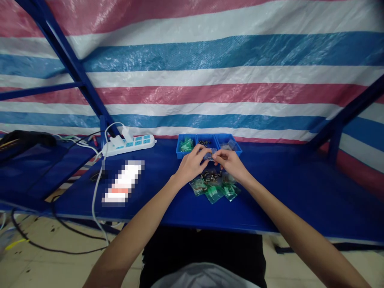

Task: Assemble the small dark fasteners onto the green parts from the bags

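Observation:
A small clear plastic bag [210, 154] is held between my two hands, just in front of the blue bins. My left hand [193, 162] pinches its left side with thumb and fingers. On the right side, the fingertips of my right hand [229, 161] are closed on it. Below my hands lie a pile of small dark and metallic parts [211, 176] and several green-marked clear bags [214, 193]. Behind my hands, the blue divided tray [179, 155] has green bags [187, 145] at left, small dark parts [205, 143] in the middle and clear bags [228, 145] at right.
A white power strip [130, 145] with plugs and cables lies at the back left of the blue table [300, 188]. A pixelated flat object [124, 182] is in front of it. Blue metal posts [69, 60] and a striped sheet [210, 60] stand behind.

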Demonstrator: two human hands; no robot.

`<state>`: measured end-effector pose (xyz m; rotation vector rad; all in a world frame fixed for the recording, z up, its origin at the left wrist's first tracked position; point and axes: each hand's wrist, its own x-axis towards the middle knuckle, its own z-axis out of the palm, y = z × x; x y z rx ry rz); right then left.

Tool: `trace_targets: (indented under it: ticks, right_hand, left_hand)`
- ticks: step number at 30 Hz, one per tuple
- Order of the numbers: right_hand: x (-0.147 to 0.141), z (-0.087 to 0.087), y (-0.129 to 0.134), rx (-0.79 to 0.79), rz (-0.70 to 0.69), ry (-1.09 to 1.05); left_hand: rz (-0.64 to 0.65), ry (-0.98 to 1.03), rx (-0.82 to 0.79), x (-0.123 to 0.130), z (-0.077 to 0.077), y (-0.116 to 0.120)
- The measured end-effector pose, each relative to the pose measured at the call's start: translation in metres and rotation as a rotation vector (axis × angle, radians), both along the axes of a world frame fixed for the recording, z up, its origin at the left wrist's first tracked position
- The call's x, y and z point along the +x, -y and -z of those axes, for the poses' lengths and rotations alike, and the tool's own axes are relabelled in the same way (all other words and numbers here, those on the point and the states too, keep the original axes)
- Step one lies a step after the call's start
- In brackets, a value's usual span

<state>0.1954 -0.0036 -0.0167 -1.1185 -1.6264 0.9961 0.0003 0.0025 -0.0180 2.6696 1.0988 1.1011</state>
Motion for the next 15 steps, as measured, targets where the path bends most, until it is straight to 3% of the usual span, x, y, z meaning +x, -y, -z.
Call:
trace_targets:
  ticks: [9, 15]
  right_hand:
    - [-0.0039, 0.0040, 0.0018, 0.070, 0.076, -0.019]
    - [-0.0048, 0.0007, 0.0045, 0.291, 0.101, 0.270]
  left_hand:
    - [-0.050, 0.103, 0.105, 0.0016, 0.0021, -0.0024]
    - [-0.052, 0.168, 0.083, 0.0020, 0.0022, -0.0034]
